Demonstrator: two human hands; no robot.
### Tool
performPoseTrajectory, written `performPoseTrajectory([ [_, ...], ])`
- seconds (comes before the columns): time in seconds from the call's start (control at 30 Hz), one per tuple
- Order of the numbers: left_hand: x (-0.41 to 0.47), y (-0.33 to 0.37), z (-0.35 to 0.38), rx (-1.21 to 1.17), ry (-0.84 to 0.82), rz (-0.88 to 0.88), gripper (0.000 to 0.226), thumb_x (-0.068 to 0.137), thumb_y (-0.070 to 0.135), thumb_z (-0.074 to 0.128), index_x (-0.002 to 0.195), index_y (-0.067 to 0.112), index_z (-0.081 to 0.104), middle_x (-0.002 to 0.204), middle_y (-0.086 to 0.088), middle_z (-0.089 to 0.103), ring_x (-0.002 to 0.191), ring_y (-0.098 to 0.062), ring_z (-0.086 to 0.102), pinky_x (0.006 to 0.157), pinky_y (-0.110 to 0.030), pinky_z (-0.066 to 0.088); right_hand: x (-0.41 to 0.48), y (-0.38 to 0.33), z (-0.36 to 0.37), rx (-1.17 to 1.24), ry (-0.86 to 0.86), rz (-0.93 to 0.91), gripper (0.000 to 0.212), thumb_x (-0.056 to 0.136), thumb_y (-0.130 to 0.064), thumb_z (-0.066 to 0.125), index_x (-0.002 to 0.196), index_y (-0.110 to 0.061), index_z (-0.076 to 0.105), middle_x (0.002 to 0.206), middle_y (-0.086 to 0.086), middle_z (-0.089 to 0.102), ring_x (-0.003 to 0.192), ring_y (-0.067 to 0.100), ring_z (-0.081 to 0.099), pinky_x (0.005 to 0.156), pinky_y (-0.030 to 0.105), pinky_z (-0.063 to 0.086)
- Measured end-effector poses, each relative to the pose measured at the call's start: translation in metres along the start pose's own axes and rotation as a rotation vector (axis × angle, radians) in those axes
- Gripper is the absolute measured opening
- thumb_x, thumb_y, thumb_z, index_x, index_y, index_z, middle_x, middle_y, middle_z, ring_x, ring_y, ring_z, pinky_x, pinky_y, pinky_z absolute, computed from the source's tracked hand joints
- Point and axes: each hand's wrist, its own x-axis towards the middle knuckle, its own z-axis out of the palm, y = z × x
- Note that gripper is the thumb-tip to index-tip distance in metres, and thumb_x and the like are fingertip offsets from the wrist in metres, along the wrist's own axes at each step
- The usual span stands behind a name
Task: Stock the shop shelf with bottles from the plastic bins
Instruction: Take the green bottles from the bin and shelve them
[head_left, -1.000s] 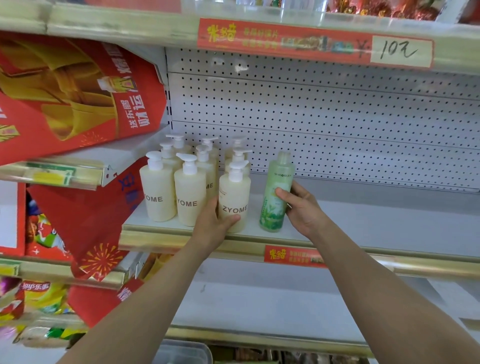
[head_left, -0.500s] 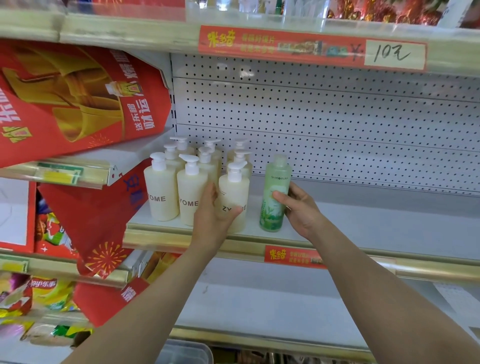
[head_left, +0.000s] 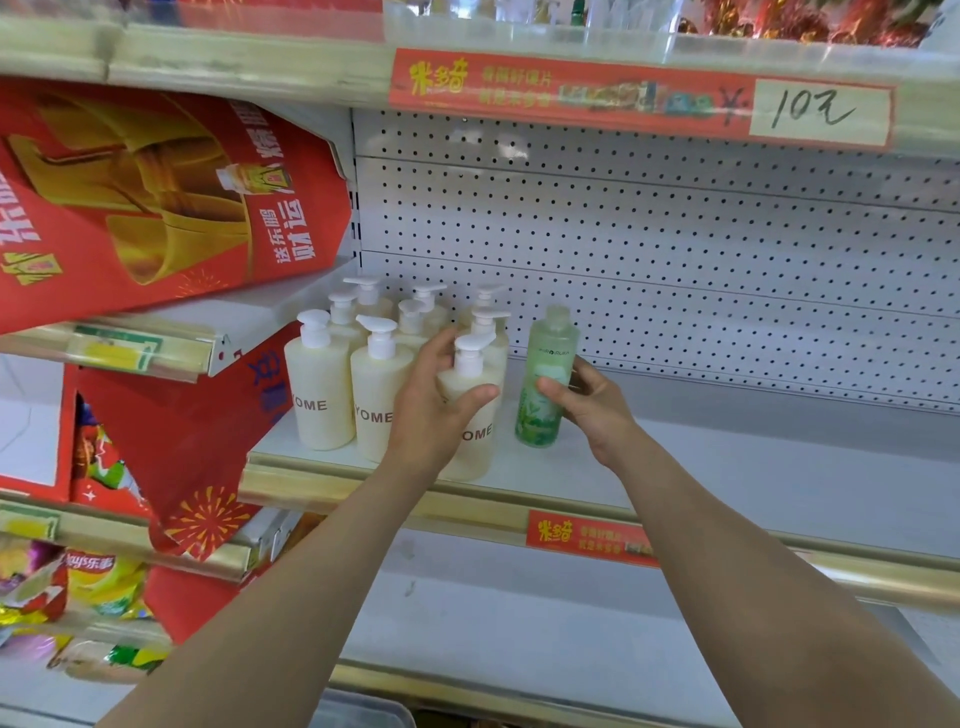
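Risk: cream bottle (head_left: 479, 437) stands near front lip of shelf (head_left: 727, 467), packed against other pump bottles (head_left: 319, 395). Sideways shove from left hand (head_left: 428, 415) could knock neighbours or tip it over edge. Green bottle (head_left: 540, 428) tall and narrow (likely tippy); early release by right hand (head_left: 595, 408) could topple it.

Left fingers curled round cream bottle's shoulder, thumb across front. Right thumb on green bottle's front, fingers wrapped behind. Both bottles upright on shelf, just beside each other, green to right.
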Motion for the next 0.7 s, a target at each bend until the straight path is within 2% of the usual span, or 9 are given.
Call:
performPoseTrajectory([
  [0.07,-0.001,-0.001,0.001,0.005,-0.013,0.037,0.073,0.082,0.026,0.078,0.145,0.035,0.042,0.140,0.023,0.050,0.124,0.007,0.046,0.102,-0.019,0.040,0.013,0.000,0.000,-0.018,0.009,0.000,0.049,0.076,-0.030,0.085,0.120,-0.037,0.066,0.118,-0.004,0.071,0.112,0.018,0.067,0.102,0.044,0.052],
  [0.13,-0.002,-0.001,0.001,0.007,-0.008,0.070,0.068,0.084,0.024,0.076,0.144,0.031,0.045,0.142,0.024,0.048,0.130,0.003,0.044,0.107,-0.021,0.038,0.026,0.001,0.000,-0.035,0.009,0.000,0.051,0.077,-0.028,0.085,0.124,-0.032,0.065,0.117,-0.003,0.071,0.110,0.017,0.068,0.100,0.043,0.053],
  [0.2,-0.003,-0.001,0.001,0.019,-0.005,0.085,0.064,0.084,0.023,0.076,0.142,0.031,0.048,0.140,0.025,0.050,0.129,0.001,0.045,0.108,-0.025,0.039,0.039,0.002,0.000,-0.034,0.019,0.012,0.057,0.078,-0.026,0.084,0.130,-0.028,0.063,0.116,-0.003,0.072,0.108,0.016,0.069,0.099,0.040,0.054],
  [0.37,-0.004,-0.004,0.002,0.034,0.013,0.059,0.063,0.083,0.027,0.076,0.137,0.043,0.048,0.134,0.021,0.055,0.123,0.000,0.048,0.106,-0.035,0.043,0.066,-0.001,0.000,-0.023,0.026,0.033,0.051,0.079,-0.019,0.084,0.126,-0.026,0.064,0.111,-0.001,0.073,0.104,0.017,0.070,0.092,0.035,0.057],
  [0.57,-0.006,-0.001,0.004,0.058,0.015,0.048,0.062,0.084,0.029,0.075,0.138,0.044,0.046,0.135,0.031,0.050,0.124,0.001,0.047,0.107,-0.036,0.042,0.084,0.004,-0.004,-0.052,0.010,0.050,0.062,0.078,-0.022,0.085,0.135,-0.025,0.061,0.115,-0.002,0.072,0.106,0.015,0.069,0.093,0.034,0.056],
  [0.7,-0.007,0.000,0.004,0.062,0.027,0.038,0.063,0.085,0.026,0.075,0.137,0.045,0.046,0.136,0.029,0.050,0.122,0.004,0.047,0.107,-0.034,0.042,0.086,0.003,-0.006,-0.060,-0.004,0.062,0.062,0.078,-0.020,0.084,0.135,-0.024,0.060,0.115,-0.002,0.073,0.105,0.015,0.070,0.093,0.034,0.057],
])
